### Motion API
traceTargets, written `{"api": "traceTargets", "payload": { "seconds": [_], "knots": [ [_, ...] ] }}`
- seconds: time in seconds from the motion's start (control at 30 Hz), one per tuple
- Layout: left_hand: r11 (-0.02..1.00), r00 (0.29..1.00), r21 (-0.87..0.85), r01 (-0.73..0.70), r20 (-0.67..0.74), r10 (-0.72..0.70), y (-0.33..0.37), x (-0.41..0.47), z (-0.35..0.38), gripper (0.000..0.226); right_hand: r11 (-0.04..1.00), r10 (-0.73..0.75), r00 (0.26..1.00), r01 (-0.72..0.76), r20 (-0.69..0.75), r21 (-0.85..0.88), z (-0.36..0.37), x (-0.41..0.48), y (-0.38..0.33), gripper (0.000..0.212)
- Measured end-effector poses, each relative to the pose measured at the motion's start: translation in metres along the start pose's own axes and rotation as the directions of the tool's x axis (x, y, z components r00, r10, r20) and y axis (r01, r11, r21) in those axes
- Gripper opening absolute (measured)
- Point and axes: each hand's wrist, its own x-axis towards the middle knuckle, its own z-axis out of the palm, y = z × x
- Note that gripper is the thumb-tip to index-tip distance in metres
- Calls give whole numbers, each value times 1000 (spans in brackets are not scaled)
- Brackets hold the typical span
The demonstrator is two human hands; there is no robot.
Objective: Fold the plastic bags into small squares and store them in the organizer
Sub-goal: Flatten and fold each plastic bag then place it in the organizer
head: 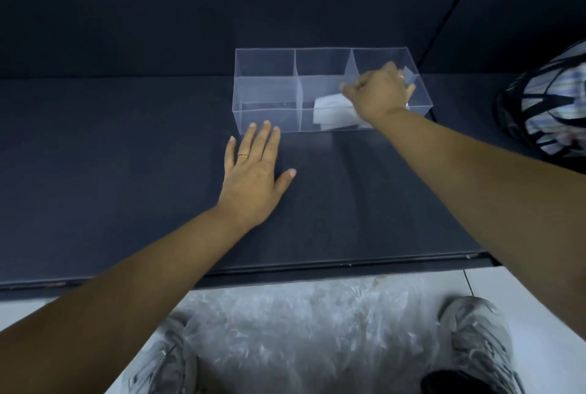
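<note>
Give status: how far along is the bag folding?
Done: one folded white bag lies in a front compartment of the clear organizer; the other compartments in view look empty. In hand: the right hand is over that bag, grip unclear; the left hand lies flat on the table. Left: a heap of loose plastic bags below the table edge, not yet folded.

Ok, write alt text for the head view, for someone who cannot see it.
A person's right hand reaches into a clear divided organizer on a dark table, next to a folded white plastic bag inside. The left hand rests flat on the table in front; crumpled clear plastic lies on the floor.
</note>
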Motion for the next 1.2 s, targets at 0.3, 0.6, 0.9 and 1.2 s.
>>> {"api": "traceTargets", "payload": {
  "seconds": [0.3, 0.6, 0.9, 1.2],
  "knots": [
    [990, 981, 90, -109, 168, 92, 3, -86, 26, 80, 573, -808, 572, 711, 138, 407, -1, -253, 79, 25],
    [988, 985, 95, -123, 136, 109, 1, -95, 26, 75, 740, -477, 465, 670, 745, 56, 87, -290, 159, 88],
    [989, 982, 89, -117, 157, 102, 1, -94, 25, 74, 770, -597, 468, 564, 652, 300, 70, -269, 109, 19],
    [431, 745, -788, 440, 588, 314, 47, -94, -61, 58, 656, -446, 790, -31, 421, 754, -52, -225, 63, 27]
  ]
}}
